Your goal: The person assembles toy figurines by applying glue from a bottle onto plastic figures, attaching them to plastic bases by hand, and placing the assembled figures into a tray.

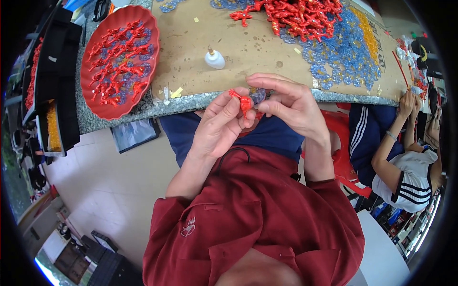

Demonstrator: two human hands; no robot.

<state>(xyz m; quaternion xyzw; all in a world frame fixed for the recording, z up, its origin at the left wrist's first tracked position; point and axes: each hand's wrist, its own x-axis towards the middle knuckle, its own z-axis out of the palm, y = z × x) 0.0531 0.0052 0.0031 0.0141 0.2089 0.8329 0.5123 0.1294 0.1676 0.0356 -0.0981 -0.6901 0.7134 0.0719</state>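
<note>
My left hand (221,121) is closed on a small glossy red figurine (245,104), pinched between thumb and fingers just off the table's front edge. Beside it, my right hand (291,106) pinches a translucent bluish-purple disc (258,96) between thumb and fingers. The disc is right next to the figurine; whether the two touch I cannot tell. A white squeeze bottle (215,60) with a narrow tip stands beyond my hands on brown cardboard (186,47).
At the left, a red scalloped tray (87,90) carries several red figurines and bluish discs. A heap of red figurines (305,16) lies far back, beside spread blue discs (341,57) and yellow pieces (366,31). Black bins (62,76) stand far left. A co-worker (405,167) sits at the right.
</note>
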